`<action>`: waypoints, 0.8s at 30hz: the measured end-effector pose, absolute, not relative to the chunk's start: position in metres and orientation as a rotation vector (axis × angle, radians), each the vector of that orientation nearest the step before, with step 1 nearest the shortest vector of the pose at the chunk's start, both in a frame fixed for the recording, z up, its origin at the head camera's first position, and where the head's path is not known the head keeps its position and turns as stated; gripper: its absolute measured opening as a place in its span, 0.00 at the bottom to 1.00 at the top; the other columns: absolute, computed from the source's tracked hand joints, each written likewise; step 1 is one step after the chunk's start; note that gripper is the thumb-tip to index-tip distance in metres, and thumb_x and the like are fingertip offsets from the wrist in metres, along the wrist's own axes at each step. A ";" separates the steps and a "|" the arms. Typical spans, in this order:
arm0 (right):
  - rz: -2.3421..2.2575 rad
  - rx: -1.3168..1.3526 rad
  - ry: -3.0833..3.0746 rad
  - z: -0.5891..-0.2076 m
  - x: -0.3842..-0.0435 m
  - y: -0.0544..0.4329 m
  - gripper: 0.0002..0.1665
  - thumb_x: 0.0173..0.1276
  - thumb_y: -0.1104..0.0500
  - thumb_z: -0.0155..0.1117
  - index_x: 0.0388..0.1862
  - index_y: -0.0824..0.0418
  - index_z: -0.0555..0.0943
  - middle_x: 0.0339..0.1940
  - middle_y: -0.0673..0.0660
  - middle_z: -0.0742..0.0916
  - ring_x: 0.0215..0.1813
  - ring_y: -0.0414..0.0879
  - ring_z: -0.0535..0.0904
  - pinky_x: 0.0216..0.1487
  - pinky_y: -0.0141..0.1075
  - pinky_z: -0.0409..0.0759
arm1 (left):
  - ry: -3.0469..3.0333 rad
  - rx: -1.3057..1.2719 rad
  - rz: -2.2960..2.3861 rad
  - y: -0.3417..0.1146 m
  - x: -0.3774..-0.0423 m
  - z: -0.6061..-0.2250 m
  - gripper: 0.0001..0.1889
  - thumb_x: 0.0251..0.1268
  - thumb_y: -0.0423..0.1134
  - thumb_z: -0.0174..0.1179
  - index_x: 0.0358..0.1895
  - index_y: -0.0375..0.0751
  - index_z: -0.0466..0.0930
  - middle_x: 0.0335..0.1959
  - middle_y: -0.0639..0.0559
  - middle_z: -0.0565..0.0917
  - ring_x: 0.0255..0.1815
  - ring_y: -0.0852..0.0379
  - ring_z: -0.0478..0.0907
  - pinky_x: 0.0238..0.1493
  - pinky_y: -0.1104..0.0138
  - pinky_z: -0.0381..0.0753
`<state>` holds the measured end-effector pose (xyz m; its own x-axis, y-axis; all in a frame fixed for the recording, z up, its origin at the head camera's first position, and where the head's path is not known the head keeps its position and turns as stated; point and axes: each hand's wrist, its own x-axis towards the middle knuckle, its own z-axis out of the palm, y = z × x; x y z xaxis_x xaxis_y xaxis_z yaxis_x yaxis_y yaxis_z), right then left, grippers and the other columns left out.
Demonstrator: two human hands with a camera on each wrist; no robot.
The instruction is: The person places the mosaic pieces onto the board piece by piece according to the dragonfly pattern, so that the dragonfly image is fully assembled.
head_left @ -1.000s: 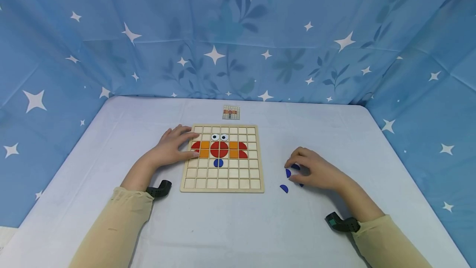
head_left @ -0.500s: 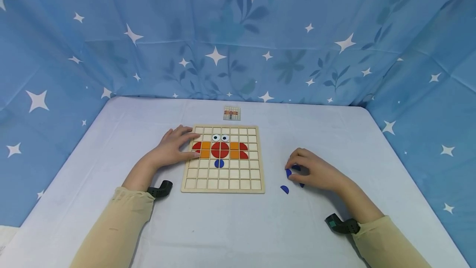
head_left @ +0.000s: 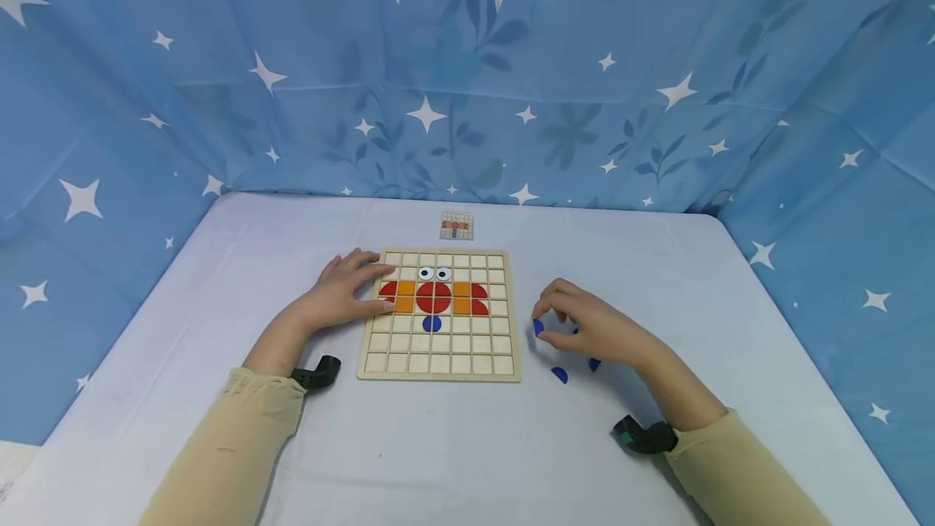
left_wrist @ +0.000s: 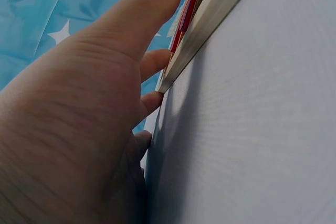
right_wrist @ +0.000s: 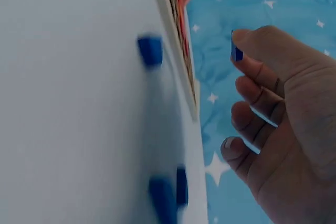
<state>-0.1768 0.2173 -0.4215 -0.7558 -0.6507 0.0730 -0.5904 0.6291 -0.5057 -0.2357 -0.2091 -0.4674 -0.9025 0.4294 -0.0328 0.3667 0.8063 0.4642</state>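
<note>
In the head view my right hand (head_left: 595,327) pinches a blue half-circle piece (head_left: 538,327) between thumb and fingertips, off the board's right edge. The right wrist view shows that piece (right_wrist: 237,51) raised clear of the cloth. My left hand (head_left: 339,291) rests with spread fingers on the left edge of the wooden grid board (head_left: 438,368). On the board are two eye pieces (head_left: 434,273), a red circle of quarter pieces (head_left: 433,297), orange squares (head_left: 462,298), red quarter pieces (head_left: 479,299) and a blue circle (head_left: 432,324). The left thumb and fingers partly cover the left-side red pieces.
Loose blue half-circles lie on the white cloth near the right hand, one (head_left: 559,375) in front and another (head_left: 595,364) beneath the wrist side; a further one is mostly hidden. A small pattern card (head_left: 456,226) lies behind the board. A blue starry curtain (head_left: 467,88) surrounds the table.
My right hand has lifted the blue half-circle from among the loose ones and moved left toward the board. The left hand stays in place on the board's edge.
</note>
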 end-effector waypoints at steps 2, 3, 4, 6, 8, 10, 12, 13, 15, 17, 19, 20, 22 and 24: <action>-0.754 -1.032 2.722 -0.419 -0.180 0.203 0.11 0.66 0.54 0.70 0.46 0.49 0.81 0.47 0.48 0.78 0.39 0.46 0.73 0.38 0.34 0.77 | 2.857 0.632 0.695 -0.210 -0.236 -0.468 0.40 0.58 0.67 0.63 0.72 0.54 0.69 0.77 0.45 0.59 0.82 0.38 0.42 0.79 0.43 0.33; -0.749 -1.035 2.718 -0.418 -0.182 0.196 0.11 0.66 0.53 0.69 0.47 0.49 0.81 0.47 0.47 0.78 0.38 0.45 0.73 0.38 0.33 0.76 | 2.857 0.630 0.694 -0.210 -0.235 -0.468 0.39 0.58 0.67 0.63 0.72 0.54 0.69 0.77 0.45 0.59 0.82 0.38 0.42 0.79 0.43 0.33; -0.749 -1.043 2.709 -0.417 -0.184 0.189 0.12 0.67 0.53 0.69 0.48 0.50 0.81 0.48 0.47 0.78 0.38 0.45 0.73 0.37 0.32 0.75 | 2.857 0.630 0.693 -0.210 -0.236 -0.468 0.39 0.58 0.67 0.63 0.72 0.54 0.69 0.77 0.45 0.59 0.82 0.38 0.42 0.79 0.43 0.33; -0.760 -1.045 2.687 -0.415 -0.187 0.174 0.13 0.67 0.52 0.69 0.49 0.51 0.81 0.48 0.48 0.78 0.38 0.45 0.73 0.37 0.31 0.75 | 2.857 0.627 0.687 -0.210 -0.235 -0.468 0.39 0.59 0.67 0.63 0.72 0.55 0.69 0.77 0.45 0.59 0.82 0.39 0.43 0.79 0.43 0.33; -0.782 -1.042 2.663 -0.414 -0.189 0.160 0.13 0.68 0.51 0.68 0.49 0.51 0.81 0.49 0.50 0.79 0.38 0.44 0.73 0.36 0.31 0.75 | 2.852 0.627 0.691 -0.209 -0.235 -0.466 0.39 0.58 0.66 0.63 0.71 0.55 0.69 0.77 0.46 0.59 0.82 0.39 0.43 0.80 0.44 0.33; -0.815 -1.034 2.638 -0.413 -0.192 0.147 0.12 0.68 0.51 0.68 0.48 0.51 0.81 0.48 0.52 0.79 0.38 0.44 0.73 0.36 0.32 0.75 | 2.850 0.630 0.692 -0.209 -0.235 -0.465 0.39 0.58 0.66 0.63 0.71 0.55 0.70 0.77 0.46 0.59 0.82 0.39 0.43 0.80 0.44 0.33; -0.828 -1.032 2.628 -0.415 -0.193 0.135 0.11 0.68 0.51 0.68 0.47 0.49 0.81 0.47 0.52 0.79 0.37 0.43 0.73 0.37 0.32 0.75 | 2.850 0.633 0.691 -0.209 -0.236 -0.465 0.39 0.58 0.67 0.63 0.71 0.55 0.70 0.77 0.45 0.59 0.82 0.39 0.43 0.80 0.44 0.33; -0.829 -1.034 2.625 -0.416 -0.194 0.129 0.10 0.68 0.51 0.68 0.46 0.49 0.81 0.46 0.51 0.78 0.37 0.43 0.73 0.37 0.32 0.75 | 2.850 0.634 0.691 -0.209 -0.236 -0.465 0.39 0.58 0.67 0.63 0.71 0.55 0.70 0.77 0.45 0.59 0.82 0.39 0.43 0.80 0.44 0.33; -0.828 -1.032 2.621 -0.419 -0.195 0.119 0.10 0.68 0.51 0.68 0.46 0.50 0.81 0.45 0.50 0.78 0.37 0.42 0.72 0.38 0.32 0.75 | 2.853 0.635 0.689 -0.208 -0.236 -0.465 0.40 0.58 0.67 0.63 0.71 0.55 0.70 0.77 0.45 0.59 0.82 0.39 0.43 0.80 0.44 0.33; -0.810 -1.033 2.626 -0.422 -0.195 0.109 0.11 0.68 0.50 0.67 0.46 0.50 0.81 0.44 0.49 0.78 0.36 0.41 0.72 0.38 0.33 0.75 | 2.855 0.635 0.687 -0.209 -0.236 -0.465 0.39 0.58 0.67 0.63 0.71 0.55 0.70 0.77 0.45 0.59 0.82 0.39 0.43 0.80 0.43 0.33; -0.797 -1.026 2.633 -0.425 -0.194 0.101 0.12 0.67 0.50 0.68 0.47 0.51 0.82 0.44 0.48 0.78 0.36 0.41 0.72 0.38 0.33 0.75 | 2.857 0.635 0.691 -0.209 -0.236 -0.466 0.39 0.58 0.67 0.63 0.71 0.55 0.70 0.77 0.46 0.60 0.82 0.39 0.43 0.80 0.43 0.33; -0.787 -1.020 2.637 -0.427 -0.193 0.097 0.13 0.67 0.49 0.68 0.47 0.51 0.82 0.44 0.47 0.78 0.36 0.41 0.73 0.39 0.33 0.75 | 2.858 0.634 0.693 -0.209 -0.236 -0.466 0.39 0.58 0.67 0.63 0.71 0.55 0.70 0.77 0.46 0.60 0.82 0.40 0.43 0.80 0.43 0.33; -0.763 -1.003 2.650 -0.429 -0.191 0.091 0.13 0.66 0.48 0.68 0.47 0.50 0.82 0.45 0.46 0.79 0.37 0.40 0.73 0.40 0.33 0.75 | 2.860 0.630 0.694 -0.210 -0.236 -0.467 0.39 0.58 0.67 0.63 0.71 0.55 0.70 0.77 0.46 0.60 0.82 0.40 0.44 0.80 0.44 0.33; -0.742 -0.987 2.658 -0.431 -0.188 0.085 0.13 0.66 0.47 0.69 0.46 0.48 0.82 0.46 0.46 0.79 0.37 0.40 0.74 0.41 0.32 0.76 | 2.859 0.627 0.696 -0.210 -0.236 -0.467 0.39 0.58 0.67 0.63 0.71 0.55 0.70 0.77 0.46 0.60 0.82 0.39 0.44 0.80 0.44 0.33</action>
<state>-0.1882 0.0853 -0.4313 -0.7536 -0.6569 -0.0216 -0.5509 0.6492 -0.5245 -0.2361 -0.2101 -0.4673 -0.9047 0.4251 -0.0300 0.3638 0.8071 0.4651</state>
